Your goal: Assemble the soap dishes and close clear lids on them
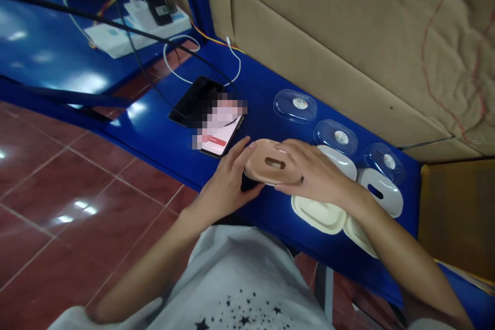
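Observation:
A beige oval plastic piece point(266, 163) with a slot in its top is held over the blue table point(263, 98). My right hand point(313, 172) lies on top of it, fingers wrapped over its right side. My left hand point(228, 183) grips its left end, thumb underneath and fingers curled against the edge. Beneath and beside my right wrist lie cream trays point(317, 215) and white slotted lids point(381, 192).
Three clear oval covers point(295, 105) with round stickers sit in a row along the cardboard wall point(348, 62). A phone point(216, 124) with a lit screen lies to the left, with a white cable behind it. A power strip point(135, 23) and red tiled floor are farther left.

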A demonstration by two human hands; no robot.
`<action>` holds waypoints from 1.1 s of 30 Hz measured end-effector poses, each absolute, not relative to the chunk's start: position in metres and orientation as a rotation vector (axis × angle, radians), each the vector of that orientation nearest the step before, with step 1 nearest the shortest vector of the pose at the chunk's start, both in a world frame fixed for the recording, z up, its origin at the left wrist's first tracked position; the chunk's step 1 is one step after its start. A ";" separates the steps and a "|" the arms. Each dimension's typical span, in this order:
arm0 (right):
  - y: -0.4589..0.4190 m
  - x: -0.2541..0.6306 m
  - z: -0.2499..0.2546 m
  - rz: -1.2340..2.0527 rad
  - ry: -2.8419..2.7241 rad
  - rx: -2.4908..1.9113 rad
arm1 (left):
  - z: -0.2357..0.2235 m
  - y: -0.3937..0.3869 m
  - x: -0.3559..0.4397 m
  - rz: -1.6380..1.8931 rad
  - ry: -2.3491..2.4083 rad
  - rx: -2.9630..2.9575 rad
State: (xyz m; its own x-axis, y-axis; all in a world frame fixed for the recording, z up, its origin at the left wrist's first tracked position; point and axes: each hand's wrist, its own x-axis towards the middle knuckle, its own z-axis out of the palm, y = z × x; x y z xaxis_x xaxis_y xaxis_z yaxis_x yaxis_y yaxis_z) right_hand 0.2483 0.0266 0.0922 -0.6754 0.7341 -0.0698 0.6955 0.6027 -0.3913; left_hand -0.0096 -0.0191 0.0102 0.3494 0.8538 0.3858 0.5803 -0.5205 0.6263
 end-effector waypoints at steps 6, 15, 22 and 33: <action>0.020 0.237 0.095 0.413 -2.821 -1.258 | 0.011 -0.020 -0.010 0.943 1.293 2.175; 0.025 0.239 0.094 0.442 -2.879 -1.223 | 0.008 -0.020 -0.010 0.855 1.277 2.267; 0.110 0.258 0.102 0.304 -2.683 -1.315 | 0.005 -0.021 -0.007 0.831 1.294 2.295; 0.184 0.286 0.083 0.504 -2.677 -1.483 | 0.013 -0.020 -0.012 0.970 1.253 2.027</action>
